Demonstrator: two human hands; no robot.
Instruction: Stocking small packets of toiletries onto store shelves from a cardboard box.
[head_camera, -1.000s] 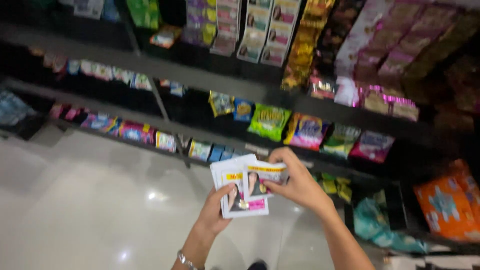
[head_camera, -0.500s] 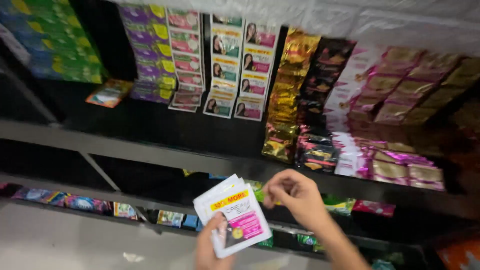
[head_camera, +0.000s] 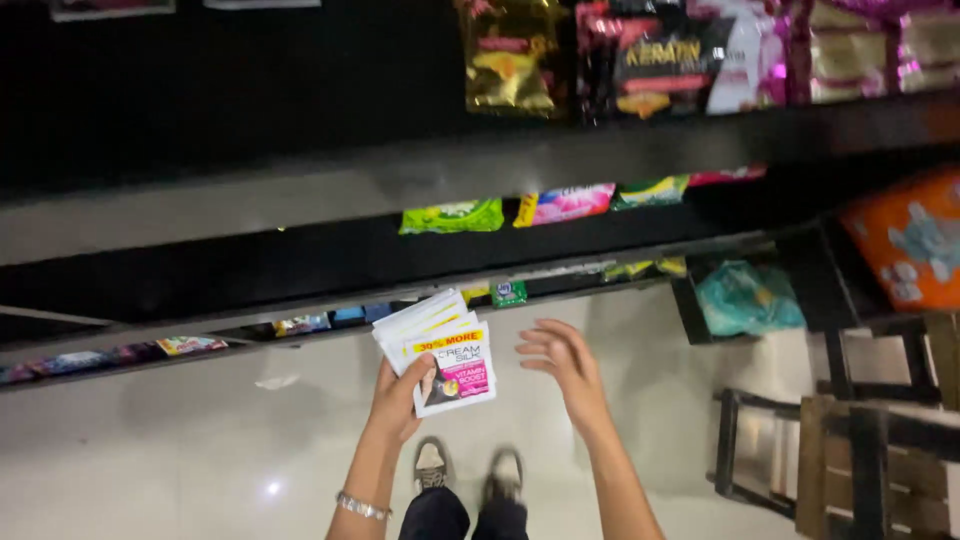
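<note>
My left hand (head_camera: 400, 395) holds a fanned stack of white sachets (head_camera: 440, 350) with pink and yellow print, thumb pressed on the front one. A bracelet sits on that wrist. My right hand (head_camera: 562, 362) hovers just right of the stack, fingers spread and empty, not touching it. Both hands are below a dark shelf (head_camera: 300, 255) that carries a green packet (head_camera: 452, 215) and a pink packet (head_camera: 566, 203).
Hanging gold, black and pink sachet strips (head_camera: 640, 55) fill the upper shelf. Small packets line a low shelf (head_camera: 190, 345). An orange pack (head_camera: 905, 240) and a teal bag (head_camera: 748, 297) sit at right. Dark wooden frames (head_camera: 860, 450) stand on the pale floor near my feet (head_camera: 470, 470).
The view has tilted down and moved closer to the shelves. My right hand let go of the sachets and opened beside them; the left keeps the stack.
</note>
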